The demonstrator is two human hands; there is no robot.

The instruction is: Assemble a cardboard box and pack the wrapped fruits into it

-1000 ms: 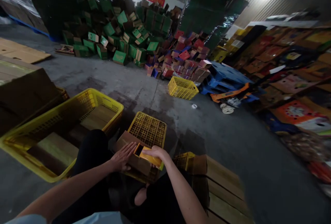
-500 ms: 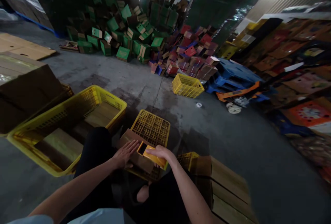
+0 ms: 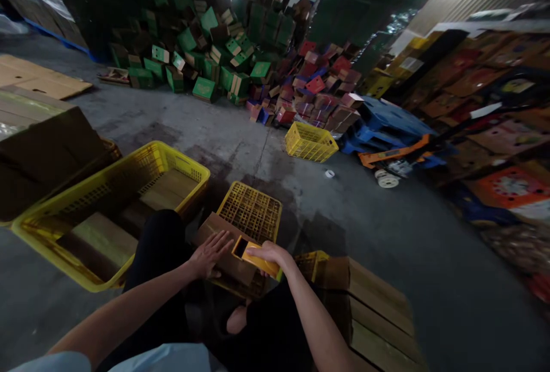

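My left hand (image 3: pixel 210 254) lies flat with fingers spread on a brown cardboard piece (image 3: pixel 221 241) resting on an upturned yellow crate (image 3: pixel 250 211) between my knees. My right hand (image 3: pixel 267 253) is closed over the top of a small orange-yellow box (image 3: pixel 253 255), whose open dark end faces left beside the left fingertips. Both forearms reach forward from the bottom of the view over my dark trousers.
A large yellow crate (image 3: pixel 114 180) holding flat cardboard stands at left. A stack of brown cardboard sheets (image 3: pixel 373 309) lies at right. Farther off are another yellow crate (image 3: pixel 310 143), piles of green boxes (image 3: pixel 201 57) and red boxes (image 3: pixel 318 97), and blue pallets (image 3: pixel 387 122).
The camera has tilted slightly, so the scene shifted a little in view. The orange box has slid a little to the right under my right hand; my left hand stays flat on the cardboard.
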